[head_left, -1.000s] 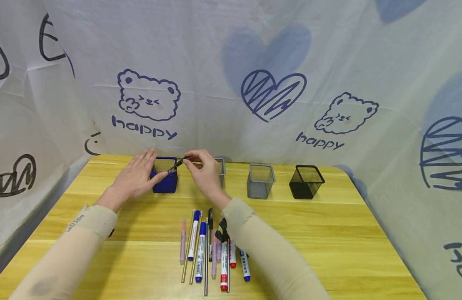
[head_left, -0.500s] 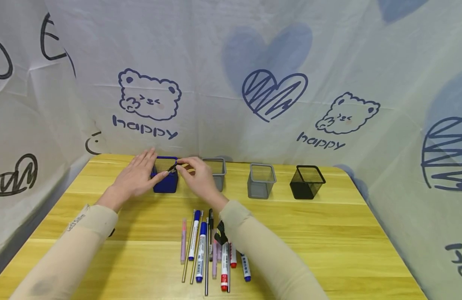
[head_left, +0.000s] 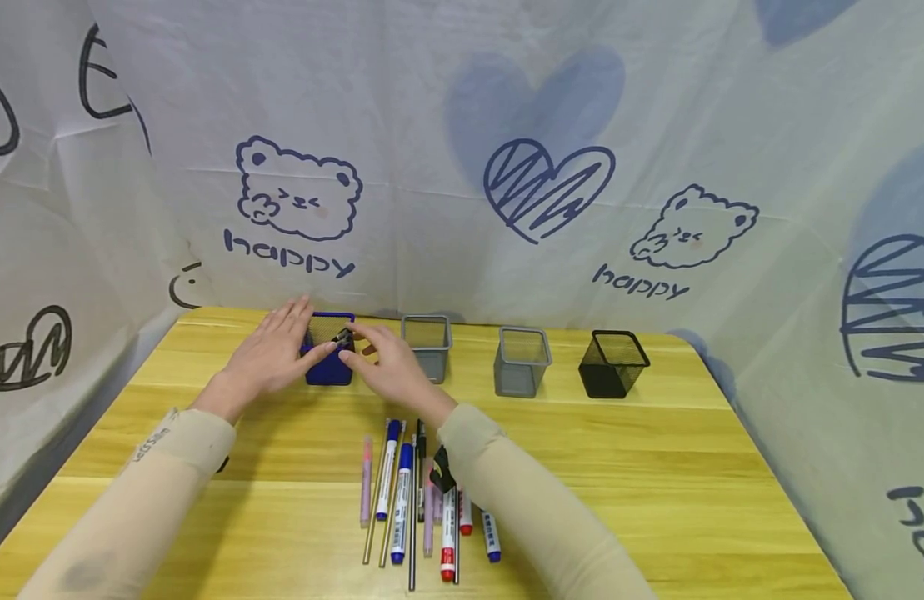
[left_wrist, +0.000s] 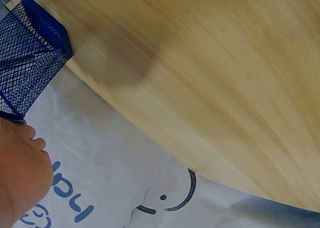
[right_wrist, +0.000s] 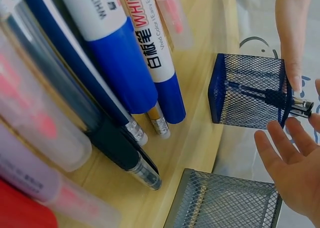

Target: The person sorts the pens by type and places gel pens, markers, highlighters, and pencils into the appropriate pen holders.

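Observation:
At the back left of the table stands a blue mesh pen holder (head_left: 330, 372). My left hand (head_left: 262, 357) rests against its left side, fingers straight and thumb across the front near the rim. Black pens (right_wrist: 301, 108) lean inside the holder, their clear-capped ends sticking out above the rim. Beside the pen ends is my right hand (head_left: 392, 363), fingers extended and apart from the thumb. The right wrist view shows those spread fingers (right_wrist: 286, 144) close to the rim; whether they touch it I cannot tell.
Two grey mesh holders (head_left: 436, 367) (head_left: 517, 380) and a black one (head_left: 606, 382) stand in line to the right. Blue-capped markers (head_left: 402, 500), red markers (head_left: 448, 533), highlighters (head_left: 366, 487), pencils (head_left: 412, 542) and a black pen (head_left: 421, 475) lie at the front middle.
My right hand has moved left to the blue holder, lowered a black pen into it and let go. The left hand has stayed in place.

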The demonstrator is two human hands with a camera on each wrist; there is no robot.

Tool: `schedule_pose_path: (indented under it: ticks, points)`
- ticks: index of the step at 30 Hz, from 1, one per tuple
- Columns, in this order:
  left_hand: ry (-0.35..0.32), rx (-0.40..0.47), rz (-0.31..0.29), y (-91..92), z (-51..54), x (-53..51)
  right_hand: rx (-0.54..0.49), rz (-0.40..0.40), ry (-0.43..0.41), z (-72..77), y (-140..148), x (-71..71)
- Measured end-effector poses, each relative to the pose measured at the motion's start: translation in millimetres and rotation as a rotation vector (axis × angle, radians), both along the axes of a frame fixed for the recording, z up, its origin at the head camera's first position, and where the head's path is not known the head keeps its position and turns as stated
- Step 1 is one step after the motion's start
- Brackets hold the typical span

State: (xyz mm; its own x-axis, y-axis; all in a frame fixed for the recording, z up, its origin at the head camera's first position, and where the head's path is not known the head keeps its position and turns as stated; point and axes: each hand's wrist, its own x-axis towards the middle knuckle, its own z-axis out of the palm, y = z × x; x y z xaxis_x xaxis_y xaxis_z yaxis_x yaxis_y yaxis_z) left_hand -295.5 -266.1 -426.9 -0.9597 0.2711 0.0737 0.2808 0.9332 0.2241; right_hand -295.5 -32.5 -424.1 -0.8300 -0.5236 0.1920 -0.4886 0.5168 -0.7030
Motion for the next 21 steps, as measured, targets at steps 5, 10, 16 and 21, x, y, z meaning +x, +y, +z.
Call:
schedule_pose_path:
  ticks: [5,10,16,21]
  points:
    - [0.007,0.001,-0.003,-0.5,-0.3,-1.1,0.029,-0.009,0.023,2.8,1,1.6]
    - [0.009,0.007,-0.006,-1.5,-1.9,-3.0,0.010,-0.018,0.054,5.6,5,4.5]
    - [0.003,-0.003,-0.009,-2.0,-2.1,-3.0,-0.050,-0.027,0.077,10.6,15,11.5]
    - [0.010,0.009,-0.020,-1.4,-2.2,-3.0,-0.091,-0.032,0.111,16.1,27,17.1]
